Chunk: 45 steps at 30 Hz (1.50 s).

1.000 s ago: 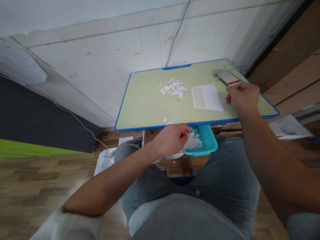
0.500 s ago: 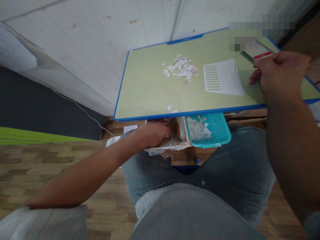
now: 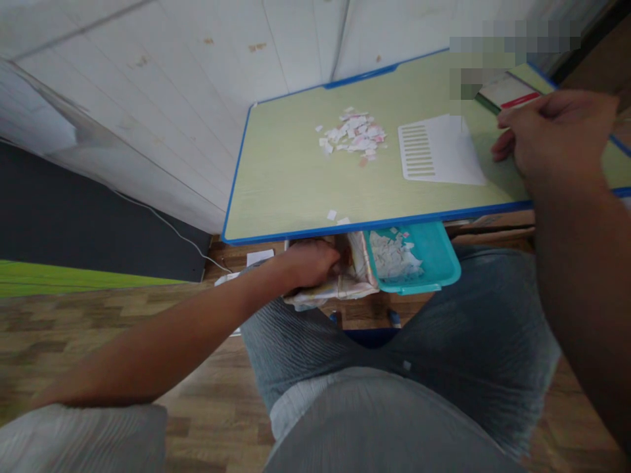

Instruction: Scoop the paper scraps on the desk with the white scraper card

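My left hand [image 3: 314,261] reaches into an open bag or wrapper-lined container [image 3: 352,288] just below the table's front edge. Its fingers are curled down; their tips and anything in them are hidden. A turquoise plastic tub [image 3: 436,259] holding white paper scraps [image 3: 394,256] stands right beside that bag. Over the right part of the table, my right hand [image 3: 555,135] is bent with its fingers drawn together, and whatever it may pinch is out of sight. Close to it are a flat box or book with a red stripe [image 3: 510,90] and a white sheet with a slotted edge [image 3: 451,154].
A heap of small paper pieces [image 3: 355,135] lies on the yellow-green table [image 3: 280,177], which has a blue rim. Two loose pieces [image 3: 332,215] are near its front edge. A white panelled wall [image 3: 197,85] backs it. A white cable [image 3: 167,225] runs at the left.
The view has shifted slightly. My left hand stays in the bag with its fingers a little more curled. My right hand keeps nearly the same place and shape.
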{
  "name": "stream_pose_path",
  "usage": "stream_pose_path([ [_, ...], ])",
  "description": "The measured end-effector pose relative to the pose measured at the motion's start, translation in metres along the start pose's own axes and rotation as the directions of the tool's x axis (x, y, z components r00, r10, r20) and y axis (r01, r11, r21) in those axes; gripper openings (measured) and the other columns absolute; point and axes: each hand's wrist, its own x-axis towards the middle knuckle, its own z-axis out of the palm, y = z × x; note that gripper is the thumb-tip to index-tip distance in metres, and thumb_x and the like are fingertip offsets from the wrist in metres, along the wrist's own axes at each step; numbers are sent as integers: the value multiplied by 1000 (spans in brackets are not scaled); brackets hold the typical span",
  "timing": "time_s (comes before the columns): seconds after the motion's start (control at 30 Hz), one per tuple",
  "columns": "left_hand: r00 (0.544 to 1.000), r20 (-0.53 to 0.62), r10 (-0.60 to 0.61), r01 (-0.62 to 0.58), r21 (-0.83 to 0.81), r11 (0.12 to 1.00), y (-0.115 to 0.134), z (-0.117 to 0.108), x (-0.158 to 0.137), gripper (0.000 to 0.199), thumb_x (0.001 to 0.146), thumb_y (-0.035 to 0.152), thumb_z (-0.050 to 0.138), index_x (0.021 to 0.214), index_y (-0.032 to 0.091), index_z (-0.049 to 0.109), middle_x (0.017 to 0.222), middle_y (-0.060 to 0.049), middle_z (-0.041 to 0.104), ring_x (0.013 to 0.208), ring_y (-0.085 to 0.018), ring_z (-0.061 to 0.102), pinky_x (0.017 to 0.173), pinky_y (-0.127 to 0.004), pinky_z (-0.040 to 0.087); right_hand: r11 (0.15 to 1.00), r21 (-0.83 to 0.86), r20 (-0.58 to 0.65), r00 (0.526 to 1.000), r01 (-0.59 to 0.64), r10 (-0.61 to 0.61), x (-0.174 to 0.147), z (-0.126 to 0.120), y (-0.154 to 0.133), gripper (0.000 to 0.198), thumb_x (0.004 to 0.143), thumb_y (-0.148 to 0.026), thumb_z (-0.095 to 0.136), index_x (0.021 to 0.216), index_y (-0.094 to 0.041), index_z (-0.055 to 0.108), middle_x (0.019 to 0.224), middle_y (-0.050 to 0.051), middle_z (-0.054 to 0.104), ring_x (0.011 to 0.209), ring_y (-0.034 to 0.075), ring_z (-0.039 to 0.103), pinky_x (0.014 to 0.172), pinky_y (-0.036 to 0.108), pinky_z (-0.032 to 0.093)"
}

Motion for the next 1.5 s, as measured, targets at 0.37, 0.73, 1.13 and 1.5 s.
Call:
stream_pose_path([
  [0.37,990,-130,-47,21,-198,980,1,-17,-41,22,108,23,60,95,19,78,85,-6,77,72,-19,67,69,-30,44,999,-7,25,999,-48,48,-1,0,-5,31,88,-2,77,64,-20,68,50,-4,57,45,11,52,51,30,47],
  [0.73,985,-145,-98,-77,-861,502,1,-12,-54,19,105,38,60,97,21,63,81,1,66,70,-13,60,66,-25,48,997,-31,32,997,-76,77,0,-2,-3,32,90,-1,79,65,-19,71,51,-4,59,46,10,52,51,25,45],
  [1.13,875,-404,-267,-21,-584,812,0,-8,-63,20,100,21,67,90,19,84,79,-1,79,70,-14,67,66,-25,46,996,-35,52,995,-80,82,-2,-3,1,29,89,-4,81,66,-18,70,51,-4,60,44,10,55,47,20,43],
  [1.5,876,-480,-41,-135,-328,935,55,-30,-22,34,112,24,59,131,21,86,112,-9,89,96,-25,83,87,-33,61,995,-70,70,995,-72,76,-3,-4,-2,28,94,-7,81,70,-18,71,53,-3,62,47,11,57,55,26,46],
])
